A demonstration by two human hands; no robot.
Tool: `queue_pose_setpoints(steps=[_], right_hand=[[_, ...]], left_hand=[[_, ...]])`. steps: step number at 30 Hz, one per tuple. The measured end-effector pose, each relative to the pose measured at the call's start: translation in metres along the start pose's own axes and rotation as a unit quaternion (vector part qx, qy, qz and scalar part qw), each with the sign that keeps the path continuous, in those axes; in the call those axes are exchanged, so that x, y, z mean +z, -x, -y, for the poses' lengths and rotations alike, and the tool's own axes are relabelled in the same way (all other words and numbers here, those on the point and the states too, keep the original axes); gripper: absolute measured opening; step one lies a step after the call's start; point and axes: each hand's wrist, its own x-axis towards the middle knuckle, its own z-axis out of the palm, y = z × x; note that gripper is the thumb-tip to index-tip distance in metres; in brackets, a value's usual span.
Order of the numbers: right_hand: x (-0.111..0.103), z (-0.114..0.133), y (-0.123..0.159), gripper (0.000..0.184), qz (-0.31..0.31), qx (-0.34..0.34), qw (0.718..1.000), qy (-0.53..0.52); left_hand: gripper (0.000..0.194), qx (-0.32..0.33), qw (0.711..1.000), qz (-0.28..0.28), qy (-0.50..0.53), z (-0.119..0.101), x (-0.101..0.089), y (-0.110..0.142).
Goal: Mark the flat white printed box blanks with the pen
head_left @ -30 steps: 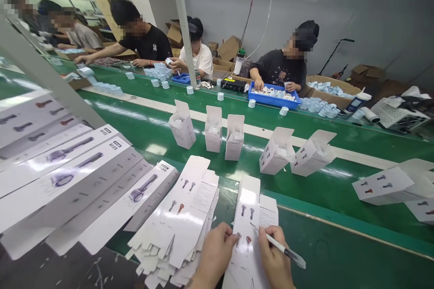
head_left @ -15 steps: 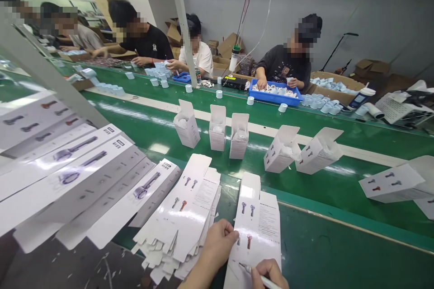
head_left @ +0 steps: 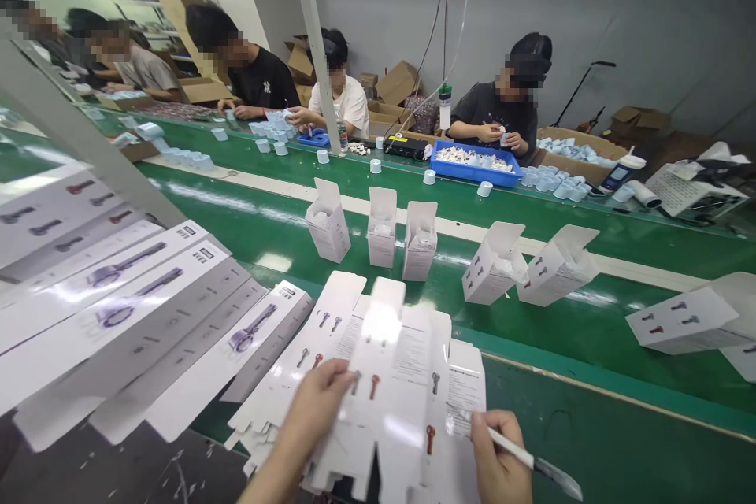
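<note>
Reading my feed from left to right: a leaning row of printed white cartons (head_left: 204, 299) fills the near left corner; I cannot see inside them. Beside it lies a stack of flattened cartons (head_left: 334, 323). The operator's left hand (head_left: 319, 398) is closed, thumb against fingers, on the left edge of a flat carton blank (head_left: 407, 386). This blank, the workpiece, partly covers the stack and bears printed handheld-device pictures and text.

Behind it, on the green conveyor (head_left: 253, 228), three open-topped cartons (head_left: 327, 240) stand upright, lids raised; each contains a white, plastic-wrapped item (the wrapping hides its form). A second flat blank (head_left: 466, 382) lies just right of the workpiece. Across the conveyor, a blue tray (head_left: 472, 173) contains many small white parts, with a co-worker (head_left: 496, 106) seated behind it.

The right hand (head_left: 502, 445) is curled around a white pen-shaped tool (head_left: 513, 447), its tip over the second blank; I cannot tell whether the tip makes contact. Beyond, two more open cartons (head_left: 546, 283) stand with wrapped contents at the mouth. Farther back, a cardboard box (head_left: 584, 138) contains light-blue parts. At far right, a printed carton (head_left: 679, 323) lies on its side.
</note>
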Motion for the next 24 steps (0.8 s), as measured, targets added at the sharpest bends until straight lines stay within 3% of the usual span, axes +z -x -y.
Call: queue_pose_setpoints(steps=[3, 5, 6, 8, 10, 11, 14, 16, 20, 24], right_hand=[[0.006, -0.009, -0.020, 0.046, 0.064, -0.022, 0.998, 0.016], [0.012, -0.019, -0.026, 0.046, 0.083, -0.027, 0.996, 0.025], [0.014, -0.023, -0.026, 0.046, 0.083, -0.029, 0.996, 0.030], [0.016, -0.026, -0.024, 0.046, 0.076, -0.040, 0.996, 0.039], [0.016, -0.024, -0.021, 0.045, 0.070, -0.051, 0.995, 0.045], [0.015, -0.021, -0.019, 0.045, 0.069, -0.056, 0.995, 0.047], [0.017, -0.016, -0.018, 0.044, 0.059, -0.071, 0.994, 0.057], [0.019, -0.015, -0.020, 0.043, 0.057, -0.077, 0.993, 0.066], [0.021, -0.014, -0.021, 0.042, 0.051, -0.076, 0.994, 0.067], [0.015, -0.022, -0.003, 0.038, 0.011, -0.077, 0.996, 0.035]], left_hand=[[0.034, -0.004, 0.968, -0.133, -0.212, -0.012, -0.050, -0.003], [0.041, 0.018, 0.929, -0.219, -0.299, -0.016, -0.055, -0.001], [0.044, 0.036, 0.923, -0.232, -0.305, -0.016, -0.047, 0.001], [0.042, 0.066, 0.949, -0.165, -0.261, -0.010, -0.013, 0.005], [0.030, 0.065, 0.977, -0.025, -0.202, 0.001, 0.031, 0.008], [0.022, 0.059, 0.979, 0.013, -0.193, 0.007, 0.052, 0.009], [0.005, 0.039, 0.979, 0.024, -0.197, 0.024, 0.093, 0.007], [0.007, 0.031, 0.980, 0.013, -0.195, 0.028, 0.100, 0.005], [0.010, 0.031, 0.980, -0.001, -0.196, 0.027, 0.096, 0.006], [0.015, 0.001, 0.985, -0.002, -0.171, 0.025, 0.095, 0.007]])
